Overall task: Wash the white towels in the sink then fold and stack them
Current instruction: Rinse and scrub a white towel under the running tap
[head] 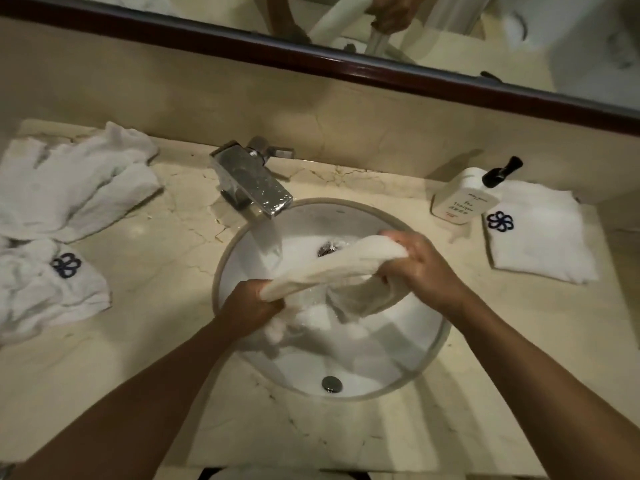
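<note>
While soaked: the towel [332, 268] looks heavy, limp and dripping.
Where: stretched over the sink [429, 348], beside the tap [252, 185] stream.
Hands: left hand [252, 306] and right hand [415, 265] each grip one bunched end.
Hold: probably best by the ends, for wringing.
Writing: bottle [457, 199] reads "Tea Tonique"; folded towel [540, 237] carries a blue flower logo.

The marble counter [145, 341] carries crumpled towels [69, 188], a soap bottle [460, 199] and a folded towel [540, 237].

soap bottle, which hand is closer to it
Right. The right hand grips the wet towel over the sink, just below-left of the soap bottle; the left hand grips its far end.
</note>
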### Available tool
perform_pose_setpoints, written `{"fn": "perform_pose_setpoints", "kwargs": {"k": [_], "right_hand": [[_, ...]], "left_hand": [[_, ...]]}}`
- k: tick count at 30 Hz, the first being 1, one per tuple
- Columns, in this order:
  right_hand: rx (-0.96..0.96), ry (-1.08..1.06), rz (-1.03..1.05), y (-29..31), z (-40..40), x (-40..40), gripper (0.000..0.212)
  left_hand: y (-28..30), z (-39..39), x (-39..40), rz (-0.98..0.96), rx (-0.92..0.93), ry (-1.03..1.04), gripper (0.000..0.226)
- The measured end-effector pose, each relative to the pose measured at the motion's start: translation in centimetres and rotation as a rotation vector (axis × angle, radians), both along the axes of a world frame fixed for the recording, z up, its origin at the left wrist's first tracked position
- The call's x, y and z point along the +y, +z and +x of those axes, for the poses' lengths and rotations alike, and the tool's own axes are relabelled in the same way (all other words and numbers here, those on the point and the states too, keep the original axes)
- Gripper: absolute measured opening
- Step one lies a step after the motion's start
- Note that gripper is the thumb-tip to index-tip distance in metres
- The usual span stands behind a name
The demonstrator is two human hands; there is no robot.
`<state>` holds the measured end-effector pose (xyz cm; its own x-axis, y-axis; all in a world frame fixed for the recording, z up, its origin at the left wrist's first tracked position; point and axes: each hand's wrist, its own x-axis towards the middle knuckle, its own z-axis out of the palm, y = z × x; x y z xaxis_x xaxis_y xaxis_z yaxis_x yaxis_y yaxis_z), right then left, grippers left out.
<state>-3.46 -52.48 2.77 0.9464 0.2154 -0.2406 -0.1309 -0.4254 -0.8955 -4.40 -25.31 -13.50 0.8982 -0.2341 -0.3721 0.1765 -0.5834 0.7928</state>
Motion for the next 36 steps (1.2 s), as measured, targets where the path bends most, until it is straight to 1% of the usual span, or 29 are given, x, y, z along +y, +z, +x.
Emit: {"fn": "perform_pose_setpoints", "kwargs": {"k": [2,4,6,8,10,11,12,14,16,18,19,21,23,25,27,29,30,31,33,34,35,36], "right_hand": [[0.000,-0.123,0.139,-0.1,0.2,-1.0,0.046],[0.014,-0.195,0.266,-0.4,0.4,-0.5,0.053],[0.031,-0.212,0.350,-0.5,0.9,0.5,0.048],[0.053,-0.152,0.371,-0.2,1.4,2.0,0.035],[0.074,-0.043,0.314,0.5,2.1,3.9,0.025],[0.077,0.003,0.275,0.8,2.5,4.9,0.022],[0.078,0.026,0.251,1.1,3.1,5.6,0.021],[0.099,-0.012,0.273,1.9,4.3,6.4,0.024],[0.132,-0.088,0.343,2.7,5.4,6.5,0.031],[0.135,-0.143,0.402,3.1,6.0,6.8,0.033],[0.113,-0.176,0.440,3.0,6.1,7.2,0.033],[0.023,-0.270,0.485,2.0,6.3,8.0,0.031],[-0.050,-0.383,0.456,-0.2,5.7,8.1,0.033],[-0.015,-0.475,0.394,-3.6,3.7,8.0,0.047],[0.057,-0.583,0.264,-7.3,0.0,8.5,0.062],[0.090,-0.645,0.097,-10.3,-3.9,9.7,0.061],[0.110,-0.620,0.081,-11.4,-5.3,10.4,0.059],[0.139,-0.579,0.126,-12.0,-6.2,11.0,0.056],[0.271,-0.573,0.341,-12.3,-6.7,11.7,0.057],[0.335,-0.593,0.433,-12.4,-6.6,11.8,0.063],[0.391,-0.601,0.489,-12.5,-6.5,11.7,0.068],[0.434,-0.569,0.502,-12.7,-6.4,11.7,0.066]], "left_hand": [[0.0,0.0,0.0,-0.004,0.024,0.023,0.026],[0.8,0.2,-0.5,-0.037,0.073,0.033,0.025],[2.3,0.5,-1.2,-0.143,0.076,0.028,0.023],[4.6,0.7,-2.3,-0.303,0.067,-0.012,0.034],[7.2,1.7,-4.1,-0.424,0.025,-0.037,0.047],[8.4,2.4,-5.0,-0.463,0.013,-0.043,0.048],[9.2,3.1,-5.6,-0.491,0.013,-0.039,0.045],[10.3,4.2,-5.7,-0.505,0.053,-0.039,0.040],[10.8,4.7,-4.8,-0.546,0.124,-0.104,0.045],[11.7,4.5,-4.6,-0.600,0.179,-0.162,0.050],[11.8,4.2,-5.0,-0.650,0.185,-0.135,0.050],[11.8,3.5,-5.8,-0.738,0.180,0.027,0.042],[11.1,2.9,-6.2,-0.765,0.189,0.152,0.032],[10.6,2.1,-6.1,-0.768,0.233,0.251,0.027],[10.1,1.7,-5.8,-0.715,0.302,0.380,0.027],[9.2,1.5,-5.7,-0.657,0.364,0.449,0.033],[9.0,1.5,-5.6,-0.650,0.403,0.466,0.036],[8.8,1.6,-5.6,-0.649,0.451,0.481,0.040],[8.9,1.6,-5.2,-0.670,0.575,0.473,0.049],[8.7,1.6,-4.9,-0.680,0.633,0.488,0.046],[8.6,1.4,-4.5,-0.680,0.681,0.523,0.038],[8.4,1.3,-4.2,-0.680,0.718,0.580,0.030]]}}
